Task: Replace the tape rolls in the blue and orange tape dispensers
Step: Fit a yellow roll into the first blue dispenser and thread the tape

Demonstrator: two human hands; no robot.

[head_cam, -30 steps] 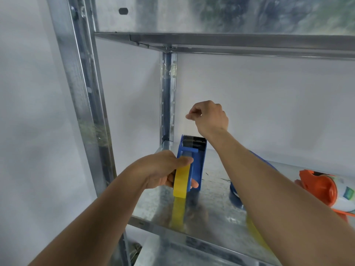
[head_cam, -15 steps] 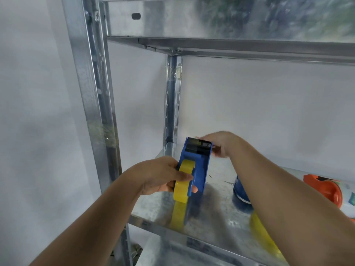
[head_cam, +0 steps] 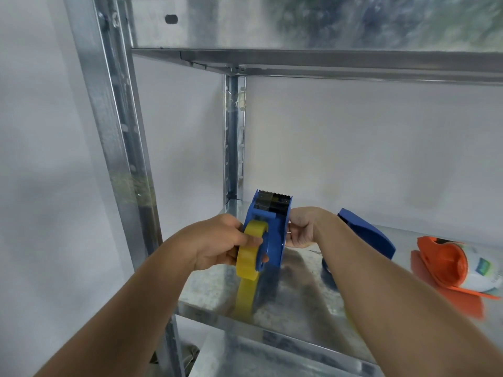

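Note:
A blue tape dispenser (head_cam: 272, 229) is held just above the metal shelf (head_cam: 299, 300), its toothed cutter pointing up. A yellow tape roll (head_cam: 249, 254) sits on its left side. My left hand (head_cam: 215, 243) grips the yellow roll with the thumb across it. My right hand (head_cam: 302, 229) holds the dispenser's right side. A separate blue cover piece (head_cam: 367, 235) lies on the shelf behind my right forearm. Farther right, an orange tape dispenser (head_cam: 441, 259) lies with a white roll (head_cam: 481, 268) in it.
The shelf's steel uprights (head_cam: 117, 131) stand at the left and back corner (head_cam: 234, 137), with another metal shelf (head_cam: 326, 61) overhead. A white wall is behind. A lower shelf level (head_cam: 272, 357) shows beneath the front edge.
My right hand came down from above the cutter and took hold of the dispenser's right side. The dispenser lifted slightly. The blue cover piece came into view behind my right arm.

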